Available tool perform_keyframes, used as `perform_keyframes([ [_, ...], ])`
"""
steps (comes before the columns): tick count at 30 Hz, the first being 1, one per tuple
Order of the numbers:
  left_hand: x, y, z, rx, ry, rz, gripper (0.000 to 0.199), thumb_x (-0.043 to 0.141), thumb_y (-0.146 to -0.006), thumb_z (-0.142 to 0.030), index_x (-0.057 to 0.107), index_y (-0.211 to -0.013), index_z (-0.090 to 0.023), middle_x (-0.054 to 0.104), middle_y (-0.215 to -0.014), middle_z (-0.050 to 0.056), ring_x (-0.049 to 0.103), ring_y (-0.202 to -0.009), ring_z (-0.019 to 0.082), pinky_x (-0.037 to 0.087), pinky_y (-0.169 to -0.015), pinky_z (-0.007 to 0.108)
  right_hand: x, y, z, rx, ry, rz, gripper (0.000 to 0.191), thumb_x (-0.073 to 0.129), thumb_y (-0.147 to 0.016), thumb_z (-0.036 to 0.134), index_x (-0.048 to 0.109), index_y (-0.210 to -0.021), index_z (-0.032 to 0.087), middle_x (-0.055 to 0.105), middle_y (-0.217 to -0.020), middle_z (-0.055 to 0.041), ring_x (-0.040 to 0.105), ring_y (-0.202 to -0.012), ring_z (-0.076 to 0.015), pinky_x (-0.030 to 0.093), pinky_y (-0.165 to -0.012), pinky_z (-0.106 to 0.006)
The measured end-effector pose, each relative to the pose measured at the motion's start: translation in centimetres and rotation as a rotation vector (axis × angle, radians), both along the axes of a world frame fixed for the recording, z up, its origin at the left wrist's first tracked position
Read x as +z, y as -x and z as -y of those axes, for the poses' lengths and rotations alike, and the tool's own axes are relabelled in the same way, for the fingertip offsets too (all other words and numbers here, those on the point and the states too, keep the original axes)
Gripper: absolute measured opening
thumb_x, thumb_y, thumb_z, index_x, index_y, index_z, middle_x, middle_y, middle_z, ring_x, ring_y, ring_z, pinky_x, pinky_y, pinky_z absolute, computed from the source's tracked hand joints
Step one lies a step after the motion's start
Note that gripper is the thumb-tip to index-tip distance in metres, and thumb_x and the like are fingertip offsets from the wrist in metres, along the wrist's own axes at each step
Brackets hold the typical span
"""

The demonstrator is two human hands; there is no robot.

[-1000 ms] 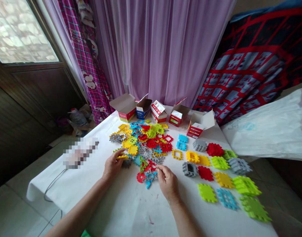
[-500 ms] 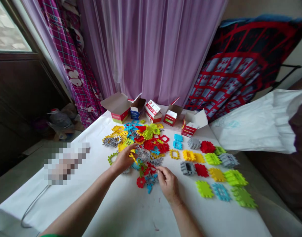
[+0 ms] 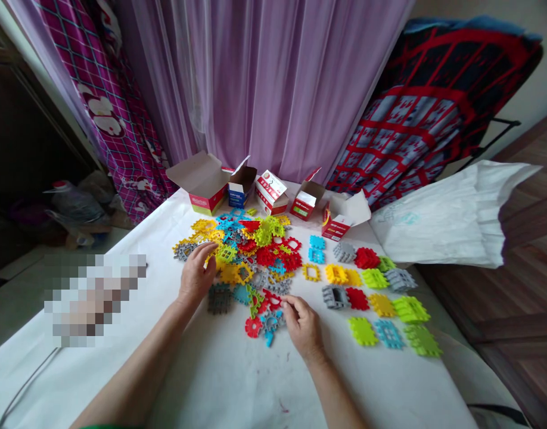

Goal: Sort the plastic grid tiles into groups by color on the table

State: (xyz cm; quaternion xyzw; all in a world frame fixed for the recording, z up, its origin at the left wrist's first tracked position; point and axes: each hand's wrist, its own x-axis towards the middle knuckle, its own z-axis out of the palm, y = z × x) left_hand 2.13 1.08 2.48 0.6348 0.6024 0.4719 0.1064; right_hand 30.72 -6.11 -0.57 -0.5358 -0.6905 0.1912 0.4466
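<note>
A mixed pile of plastic interlocking building pieces (image 3: 267,253) lies on the white-covered table. My left hand (image 3: 197,275) is at the pile's left side, thumb and fingers apart, beside a green window-shaped piece (image 3: 227,254). Just right of its wrist lies a dark grey grid piece (image 3: 219,299). My right hand (image 3: 304,326) rests low at the pile's right edge, thumb and fingertips pinched together. Those fingertips are close to a red piece (image 3: 272,300) and a grey-blue gear piece (image 3: 270,322); whether they hold anything small is hidden. A red round piece (image 3: 253,326) lies nearby.
Sorted stacks by colour stand to the right, among them yellow frames (image 3: 336,274), red squares (image 3: 367,258) and green squares (image 3: 363,331). Several open cardboard boxes (image 3: 271,193) line the back edge. A white sack (image 3: 443,220) lies at the right. A pixelated patch (image 3: 95,301) covers the left side.
My left hand has moved left off the pile's middle, uncovering the yellow and dark grey pieces there. My right hand keeps its pinched pose. The whole view has shifted slightly.
</note>
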Motion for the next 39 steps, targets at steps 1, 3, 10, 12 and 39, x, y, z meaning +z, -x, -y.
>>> perform_keyframes([
  [1,-0.2,0.4,0.0,0.026,-0.009,0.002,0.031,0.049,-0.084,-0.024,0.067,-0.109,-0.023,0.069,-0.12,0.008,0.063,-0.114,0.022,0.05,-0.103,0.043,0.2,0.2,-0.1,-0.012,0.015,0.0,0.024,0.048,-0.091,0.028,0.07,-0.093,0.019,0.076,-0.084,-0.0062,0.071,-0.075,-0.0169,0.057,-0.071,-0.025],
  [3,-0.8,0.9,0.0,0.064,-0.017,0.009,0.03,0.048,-0.085,-0.025,0.068,-0.107,-0.023,0.07,-0.118,0.008,0.065,-0.111,0.021,0.051,-0.1,0.041,1.0,1.0,-0.5,-0.031,0.042,0.011,0.023,0.048,-0.091,0.028,0.07,-0.094,0.02,0.075,-0.086,-0.0061,0.071,-0.075,-0.0164,0.056,-0.07,-0.024],
  [10,-2.0,1.5,-0.4,0.141,-0.037,0.087,0.028,0.047,-0.088,-0.03,0.068,-0.106,-0.023,0.073,-0.11,0.005,0.067,-0.105,0.018,0.052,-0.096,0.035,4.5,6.7,-4.1,0.06,0.124,0.302,0.027,0.065,-0.081,0.025,0.069,-0.108,0.022,0.072,-0.109,-0.0077,0.066,-0.105,-0.0218,0.05,-0.094,-0.033],
  [12,-2.1,1.5,-0.5,0.16,-0.034,0.116,0.028,0.047,-0.088,-0.031,0.068,-0.105,-0.022,0.074,-0.108,0.005,0.068,-0.103,0.018,0.053,-0.093,0.034,4.9,8.0,-5.0,0.075,0.201,0.403,0.032,0.07,-0.079,0.028,0.068,-0.111,0.022,0.071,-0.114,-0.0076,0.064,-0.109,-0.0231,0.049,-0.096,-0.034],
  [39,-1.7,1.6,-0.4,0.198,0.085,0.141,0.031,0.053,-0.084,-0.038,0.071,-0.104,-0.025,0.075,-0.105,0.004,0.069,-0.096,0.02,0.053,-0.091,0.034,8.4,-3.1,-4.2,-0.443,0.277,0.278,0.058,0.072,-0.072,0.044,0.056,-0.123,0.022,0.071,-0.105,-0.005,0.066,-0.081,-0.0193,0.05,-0.074,-0.031],
])
